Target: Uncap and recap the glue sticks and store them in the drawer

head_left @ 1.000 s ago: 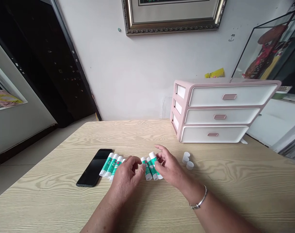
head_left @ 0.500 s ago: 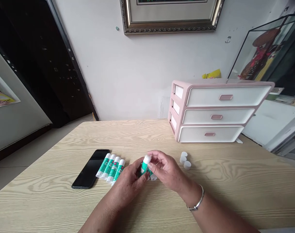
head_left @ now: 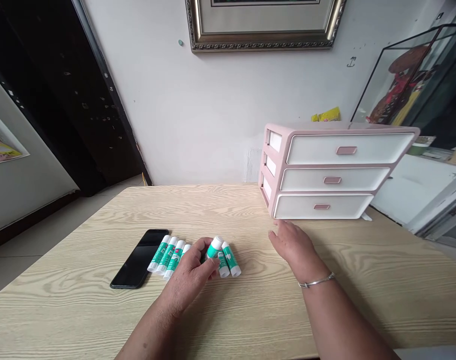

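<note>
My left hand [head_left: 194, 270] is closed around a green-and-white glue stick [head_left: 214, 247], held tilted with its white end up. Close beside that hand, two more glue sticks [head_left: 231, 260] lie on the table to the right. Left of the same hand, several glue sticks [head_left: 167, 255] lie in a slanted row, the nearest partly covered by my fingers. My right hand [head_left: 293, 245] is stretched over the table in front of the drawer unit, thumb apart from the fingers. It hides the spot where small white caps lay; its fingertips show only in part.
A black phone [head_left: 138, 260] lies left of the glue stick row, touching or nearly touching it. The pink-and-white drawer unit [head_left: 331, 172] stands at the table's back right, with a yellow packet [head_left: 328, 115] behind its top. Wood-grain table [head_left: 198, 205] reaches back to the wall.
My right hand has left the glue stick and moved right, over the white caps. My left hand, still holding the glue stick, has shifted slightly left, uncovering two glue sticks.
</note>
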Action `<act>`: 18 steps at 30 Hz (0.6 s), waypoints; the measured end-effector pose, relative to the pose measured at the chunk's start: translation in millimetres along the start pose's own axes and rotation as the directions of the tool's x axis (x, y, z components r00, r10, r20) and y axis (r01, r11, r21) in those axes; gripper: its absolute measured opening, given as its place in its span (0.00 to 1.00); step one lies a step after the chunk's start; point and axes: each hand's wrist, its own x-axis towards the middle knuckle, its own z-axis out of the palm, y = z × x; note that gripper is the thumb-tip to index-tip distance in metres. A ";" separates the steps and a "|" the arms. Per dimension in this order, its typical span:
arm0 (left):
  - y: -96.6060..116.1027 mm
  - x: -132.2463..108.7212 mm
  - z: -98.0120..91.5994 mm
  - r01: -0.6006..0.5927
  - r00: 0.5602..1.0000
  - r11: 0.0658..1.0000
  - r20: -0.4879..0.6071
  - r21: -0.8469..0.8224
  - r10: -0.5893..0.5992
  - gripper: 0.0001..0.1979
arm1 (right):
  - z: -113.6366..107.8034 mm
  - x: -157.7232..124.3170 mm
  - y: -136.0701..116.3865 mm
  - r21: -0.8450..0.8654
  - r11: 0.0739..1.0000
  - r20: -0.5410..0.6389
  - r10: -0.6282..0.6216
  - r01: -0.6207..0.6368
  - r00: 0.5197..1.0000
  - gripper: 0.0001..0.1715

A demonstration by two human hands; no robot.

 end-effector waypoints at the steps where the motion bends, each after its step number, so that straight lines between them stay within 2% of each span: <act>1: -0.2 -0.1 0.0 -0.006 1.000 1.000 0.008 -0.003 0.006 0.15 | 1.1 -1.3 -1.6 -0.007 1.000 0.023 -0.008 0.009 1.000 0.19; 4: 0.4 -0.5 0.0 -0.009 1.000 1.000 0.017 -0.006 0.009 0.14 | 5.7 -6.2 -6.9 -0.027 0.997 0.074 -0.063 0.065 0.995 0.19; 7: 2.9 -1.1 0.0 -0.001 1.000 1.000 0.019 0.011 0.001 0.13 | 9.8 -10.6 -11.4 0.002 0.986 0.077 -0.169 0.169 0.983 0.25; 10: 4.9 -2.2 -0.2 0.006 1.000 0.999 0.019 0.039 -0.007 0.13 | 9.4 -14.0 -17.5 0.105 0.962 0.047 -0.257 0.251 0.965 0.27; 12: 5.3 -3.1 -0.1 0.011 1.000 0.998 0.024 0.057 -0.012 0.13 | 6.8 -16.5 -24.5 0.251 0.925 0.002 -0.294 0.284 0.956 0.26; 14: 5.0 -3.7 0.1 0.006 0.999 0.997 0.035 0.083 -0.009 0.13 | 4.0 -20.4 -34.3 0.490 0.822 -0.046 -0.308 0.290 0.950 0.25; 16: 4.6 -4.0 0.6 -0.018 0.999 0.993 0.045 0.118 0.013 0.12 | 2.7 -25.8 -45.7 0.730 0.630 -0.077 -0.311 0.266 0.947 0.24; 18: 4.6 -4.1 1.1 -0.053 0.998 0.986 0.052 0.158 0.045 0.11 | 2.9 -32.3 -56.3 0.873 0.426 -0.096 -0.325 0.237 0.941 0.24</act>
